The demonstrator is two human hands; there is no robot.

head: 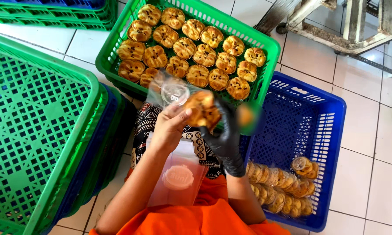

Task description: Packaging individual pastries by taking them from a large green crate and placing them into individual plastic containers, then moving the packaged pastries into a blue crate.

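Observation:
My bare left hand [169, 127] holds an open clear plastic bag [166, 89] in front of me. My right hand [224, 132], in a black glove, grips a golden-brown pastry [202, 109] at the mouth of the bag. A stack of clear plastic bags [178, 178] lies on my lap, over orange clothing. Straight ahead a green crate [265, 45] holds several rows of the same pastries in paper cups.
A blue crate [318, 109] at the right holds several bagged pastries [283, 187] in its near corner. Upturned green and blue crates [39, 126] are stacked at the left. More crates sit at the top left, a metal frame [348, 26] at the top right, on white floor tiles.

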